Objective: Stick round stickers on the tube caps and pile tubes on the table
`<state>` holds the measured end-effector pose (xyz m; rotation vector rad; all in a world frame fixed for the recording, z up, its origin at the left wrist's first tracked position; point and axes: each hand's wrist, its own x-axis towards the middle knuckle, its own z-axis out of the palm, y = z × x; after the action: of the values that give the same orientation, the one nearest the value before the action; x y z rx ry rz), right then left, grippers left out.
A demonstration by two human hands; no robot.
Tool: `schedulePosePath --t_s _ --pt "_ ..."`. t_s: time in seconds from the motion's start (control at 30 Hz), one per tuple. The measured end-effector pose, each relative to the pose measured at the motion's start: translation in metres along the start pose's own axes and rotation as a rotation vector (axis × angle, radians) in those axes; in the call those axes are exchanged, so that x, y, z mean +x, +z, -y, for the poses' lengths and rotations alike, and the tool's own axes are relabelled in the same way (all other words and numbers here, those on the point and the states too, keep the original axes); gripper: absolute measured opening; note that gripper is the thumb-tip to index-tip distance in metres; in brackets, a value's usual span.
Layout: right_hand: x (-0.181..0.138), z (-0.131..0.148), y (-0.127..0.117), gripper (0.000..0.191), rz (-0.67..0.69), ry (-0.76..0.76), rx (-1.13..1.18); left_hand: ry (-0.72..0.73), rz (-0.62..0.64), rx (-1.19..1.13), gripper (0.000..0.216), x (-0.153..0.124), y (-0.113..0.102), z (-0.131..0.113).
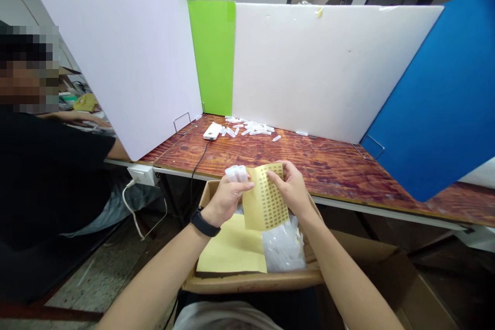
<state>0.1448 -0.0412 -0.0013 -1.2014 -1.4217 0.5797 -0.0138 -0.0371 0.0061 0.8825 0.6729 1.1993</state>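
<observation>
The person's left hand (228,198), wearing a black rubber wristband (204,221), is closed around a small bundle of clear plastic tubes (235,172), its fingertips reaching the edge of a tan sheet of small dark-printed labels (266,198). The right hand (292,188) pinches the sheet's upper right corner, so the two hands stand slightly apart with the sheet between them. The printing is too small to read.

Both hands are above an open cardboard box (251,282) at the table's edge. Inside lie a plain yellow backing sheet (232,247) and a clear bag of plastic tubes (282,247).

Beyond, on a red-brown wood-grain table (309,175), loose translucent tubes (247,128) lie scattered beside a white power bank (212,131) with a black cable (198,165). Lavender (116,51), green (212,56), white (328,67) and blue (436,98) panels stand along the table. At left, a co-worker in a black shirt (50,175) sits behind the lavender panel.
</observation>
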Motion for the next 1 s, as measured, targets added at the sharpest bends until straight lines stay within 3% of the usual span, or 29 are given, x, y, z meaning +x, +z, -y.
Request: schedulePosePath --t_s 0.1,0.17,0.27,0.43,1.0 --pt "-0.004 0.01 0.003 0.042 -0.193 -0.201 -0.225 0.088 -0.075 -0.002 0.025 0.003 -0.001 0.003" --pt "-0.009 0.018 0.006 0.034 -0.26 -0.368 -0.37 0.103 -0.088 0.005 0.025 0.004 -0.002 0.004" --pt "-0.016 0.027 0.014 0.014 -0.128 -0.487 -0.422 0.098 -0.057 0.025 0.023 0.003 -0.004 0.004" --pt "-0.018 0.027 0.024 0.014 0.004 -0.376 -0.329 0.161 -0.048 0.017 0.02 -0.002 -0.003 0.002" --pt "-0.018 0.027 0.025 0.01 -0.052 -0.275 -0.204 0.189 -0.109 0.16 0.022 0.001 -0.003 0.009"
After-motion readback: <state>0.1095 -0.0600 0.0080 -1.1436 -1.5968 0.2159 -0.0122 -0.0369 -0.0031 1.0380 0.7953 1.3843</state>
